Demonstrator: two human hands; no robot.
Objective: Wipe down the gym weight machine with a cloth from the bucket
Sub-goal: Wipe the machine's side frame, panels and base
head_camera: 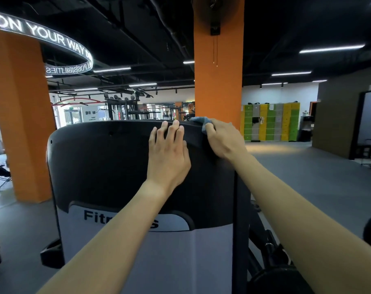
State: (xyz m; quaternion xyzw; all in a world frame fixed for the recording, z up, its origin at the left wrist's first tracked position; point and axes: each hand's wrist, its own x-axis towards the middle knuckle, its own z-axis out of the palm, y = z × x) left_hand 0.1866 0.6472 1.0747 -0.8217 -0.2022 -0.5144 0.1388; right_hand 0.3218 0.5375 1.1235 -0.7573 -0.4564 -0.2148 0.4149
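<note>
The gym weight machine (99, 162) fills the middle of the head view, a tall shroud with a black upper part and a grey lower panel lettered "Fitness". My left hand (169, 153) lies flat on the black part, its fingertips hooked over the top edge. My right hand (222, 139) grips a grey-blue cloth (201, 122) and presses it on the top right corner of the shroud. No bucket is in sight.
An orange pillar (218, 71) stands just behind the machine, another orange pillar (21, 115) at the left. Green and yellow lockers (271, 122) line the far right wall. A black machine frame with weight plates (271, 262) sits at the lower right. Grey floor (303, 170) stretches to the right.
</note>
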